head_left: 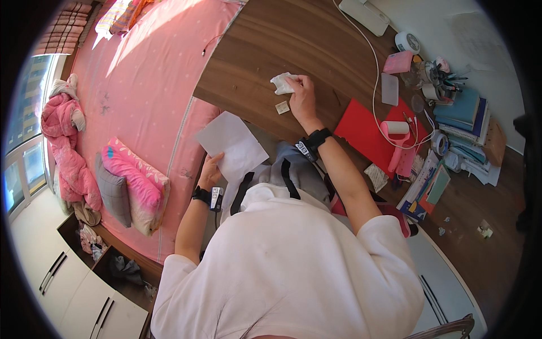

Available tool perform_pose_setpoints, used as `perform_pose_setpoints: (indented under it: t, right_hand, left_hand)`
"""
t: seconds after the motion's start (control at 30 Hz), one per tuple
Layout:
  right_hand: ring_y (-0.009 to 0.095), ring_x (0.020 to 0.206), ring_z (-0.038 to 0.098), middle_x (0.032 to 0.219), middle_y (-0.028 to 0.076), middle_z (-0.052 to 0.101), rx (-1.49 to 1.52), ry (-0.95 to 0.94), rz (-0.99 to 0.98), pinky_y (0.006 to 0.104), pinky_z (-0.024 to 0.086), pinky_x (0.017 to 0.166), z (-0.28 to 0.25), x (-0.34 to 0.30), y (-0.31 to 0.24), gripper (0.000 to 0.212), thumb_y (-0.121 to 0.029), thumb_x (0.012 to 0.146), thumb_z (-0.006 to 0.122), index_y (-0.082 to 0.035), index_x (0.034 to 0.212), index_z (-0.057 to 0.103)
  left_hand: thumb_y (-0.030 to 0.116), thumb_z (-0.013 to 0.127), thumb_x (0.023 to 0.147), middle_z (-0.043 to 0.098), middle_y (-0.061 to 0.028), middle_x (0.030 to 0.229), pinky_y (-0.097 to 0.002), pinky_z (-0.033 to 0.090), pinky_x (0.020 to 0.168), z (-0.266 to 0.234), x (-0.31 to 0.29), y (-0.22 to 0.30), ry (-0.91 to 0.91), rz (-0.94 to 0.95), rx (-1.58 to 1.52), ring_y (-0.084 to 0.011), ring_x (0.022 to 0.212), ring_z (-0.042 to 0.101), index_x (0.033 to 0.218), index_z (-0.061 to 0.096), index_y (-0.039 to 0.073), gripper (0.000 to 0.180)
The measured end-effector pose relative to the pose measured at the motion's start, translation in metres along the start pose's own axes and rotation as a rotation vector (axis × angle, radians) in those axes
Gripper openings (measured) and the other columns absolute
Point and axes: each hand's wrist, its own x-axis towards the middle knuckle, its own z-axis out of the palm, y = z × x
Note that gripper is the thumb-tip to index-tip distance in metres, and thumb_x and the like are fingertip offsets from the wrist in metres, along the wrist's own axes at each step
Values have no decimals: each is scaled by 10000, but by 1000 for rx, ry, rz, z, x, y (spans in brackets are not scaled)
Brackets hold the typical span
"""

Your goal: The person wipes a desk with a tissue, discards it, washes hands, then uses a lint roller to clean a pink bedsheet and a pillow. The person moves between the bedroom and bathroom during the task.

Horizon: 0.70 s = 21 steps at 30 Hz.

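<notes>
Paper (234,146) pinched in left hand (211,169), beside desk (248,59); crumpled tissue (282,83) pinched in right hand (304,100), near small square slip (282,107). Hands well apart. Looks like wiping step; next stroke calls for steering round slip.

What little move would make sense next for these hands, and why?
Perhaps the right hand should slide the crumpled white wad toward the small pale square: it grips the wad, the square lies close by on the wooden desk, and the left hand is occupied with the white sheet.
</notes>
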Motion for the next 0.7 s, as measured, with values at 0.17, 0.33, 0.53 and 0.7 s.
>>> perform_pose_setpoints:
  t: [0.17,0.33,0.53,0.7]
  right_hand:
    - [310,926,505,978,120,511,-26,22,34,388,441,817,13,-32,-21,415,110,693,508,-73,1038,650]
    - [309,946,501,1000,121,513,1,-4,33,384,438,832,26,-66,-47,439,118,677,512,-61,1056,643]
    - [299,946,506,992,129,516,29,-73,41,373,428,848,33,-106,-81,444,123,678,495,-57,1053,650]
    - [294,921,546,965,134,546,128,-56,46,358,445,823,29,-124,-104,425,123,705,475,-64,1038,661]
  left_hand:
    - [-56,493,879,503,-150,1217,-488,452,971,33,25,-39,46,0,-201,-311,1113,530,1244,420,29,382]
    - [-61,471,887,490,-161,1230,-511,410,1008,45,33,-68,66,43,-366,-329,1152,494,1248,409,23,376]
    - [-53,452,896,485,-166,1234,-505,428,990,41,37,-80,-58,73,-415,-331,1125,512,1244,408,10,356]
    - [-50,469,892,507,-159,1205,-484,447,972,42,28,-78,-15,74,-352,-318,1099,529,1219,439,12,334]
